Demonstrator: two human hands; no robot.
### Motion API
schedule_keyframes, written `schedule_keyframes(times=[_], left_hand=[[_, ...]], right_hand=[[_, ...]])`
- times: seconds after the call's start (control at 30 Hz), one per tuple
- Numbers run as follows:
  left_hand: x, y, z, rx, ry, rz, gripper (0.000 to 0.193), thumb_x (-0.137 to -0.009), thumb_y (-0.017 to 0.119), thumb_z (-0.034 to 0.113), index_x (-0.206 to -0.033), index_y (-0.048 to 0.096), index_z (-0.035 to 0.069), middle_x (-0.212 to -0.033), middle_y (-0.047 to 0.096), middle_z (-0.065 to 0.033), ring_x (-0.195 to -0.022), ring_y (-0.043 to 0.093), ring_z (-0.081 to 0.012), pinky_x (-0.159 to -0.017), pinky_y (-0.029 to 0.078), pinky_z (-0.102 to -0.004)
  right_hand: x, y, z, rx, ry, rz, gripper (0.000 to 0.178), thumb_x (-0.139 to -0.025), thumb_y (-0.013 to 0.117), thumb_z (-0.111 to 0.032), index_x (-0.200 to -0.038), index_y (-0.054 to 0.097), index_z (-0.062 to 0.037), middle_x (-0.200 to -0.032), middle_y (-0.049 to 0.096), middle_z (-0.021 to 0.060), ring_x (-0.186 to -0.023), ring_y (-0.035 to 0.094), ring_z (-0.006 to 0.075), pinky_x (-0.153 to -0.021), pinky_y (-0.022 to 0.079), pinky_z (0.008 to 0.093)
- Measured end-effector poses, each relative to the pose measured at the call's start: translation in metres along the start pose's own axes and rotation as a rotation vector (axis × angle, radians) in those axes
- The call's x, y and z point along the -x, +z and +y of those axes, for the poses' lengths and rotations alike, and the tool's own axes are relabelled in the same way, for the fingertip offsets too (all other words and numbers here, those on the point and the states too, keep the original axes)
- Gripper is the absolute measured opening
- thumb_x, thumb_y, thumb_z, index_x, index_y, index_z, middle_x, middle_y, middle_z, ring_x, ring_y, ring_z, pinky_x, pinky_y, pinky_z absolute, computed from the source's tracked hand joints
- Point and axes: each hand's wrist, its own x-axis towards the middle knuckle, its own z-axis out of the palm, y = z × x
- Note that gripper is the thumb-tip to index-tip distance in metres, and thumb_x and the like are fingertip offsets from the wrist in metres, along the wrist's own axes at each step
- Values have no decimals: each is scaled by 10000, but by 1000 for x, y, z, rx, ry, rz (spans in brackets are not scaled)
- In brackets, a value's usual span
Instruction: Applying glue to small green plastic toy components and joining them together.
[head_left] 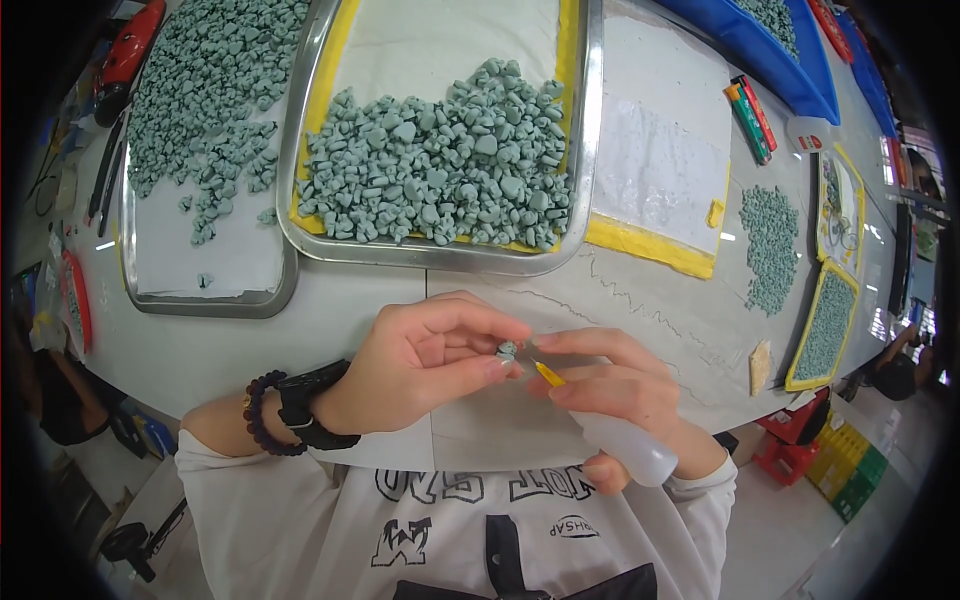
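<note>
Between thumb and fingertips my left hand (425, 350) pinches a small grey-green stone piece (507, 350). My right hand (625, 380) is wrapped round a translucent white squeeze bottle (632, 450) with a yellow nozzle (548, 374). The nozzle points up and left toward the stone, with a small gap between them. Both hands are over the near edge of the table, in front of a metal tray (430, 262) with a yellow-edged lining. Many grey-green stones (440, 160) are heaped in the near part of that tray.
A second metal tray (215, 303) with smaller stones stands at the left. To the right lie a yellow-edged white sheet (650, 255), two lighters (752, 120), a spread of small stones (770, 250) and a yellow-rimmed tray (822, 330). A blue bin (800, 80) stands at the far right.
</note>
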Motion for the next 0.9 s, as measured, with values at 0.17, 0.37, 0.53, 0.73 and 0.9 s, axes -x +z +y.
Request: schedule_keyframes(times=[0.17,0.37,0.53,0.73,0.9], left_hand=[[-1,0,-2,-32,29,-1,319,-819,537,-131,-1129,551,-60,-1112,525,-109,-1028,561,-167,-890,481,-285],[-1,1,-2,-2,13,7,321,-817,538,-131,-1130,550,-60,-1106,529,-109,-1021,566,-168,-878,485,-284],[-1,0,-3,-33,39,15,314,-818,533,-123,-1127,544,-68,-1094,533,-116,-999,583,-184,-849,502,-294],[0,-3,-2,-90,16,-2,288,-833,509,-98,-1119,537,-77,-1086,536,-127,-944,615,-208,-814,514,-296],[-2,-4,-3,-125,20,-15,287,-843,489,-108,-1125,533,-87,-1092,530,-128,-960,622,-223,-823,512,-288]], right_hand=[[0,4,3,81,-20,-30,432,-874,489,-413,-990,564,-4,-834,676,144,-1028,573,348,-760,523,414],[2,0,0,54,13,-39,426,-864,502,-411,-955,572,-1,-884,671,143,-1022,571,348,-772,517,411],[-1,-10,-9,189,-3,-32,329,-806,595,-302,-957,583,-11,-918,653,111,-978,577,322,-755,506,406],[5,-32,-1,889,0,-4,272,-726,630,-137,-984,617,-53,-866,611,59,-842,582,238,-742,467,374],[14,-43,-2,1134,88,29,291,-676,631,-30,-965,634,-61,-860,604,52,-871,562,226,-780,445,374]])
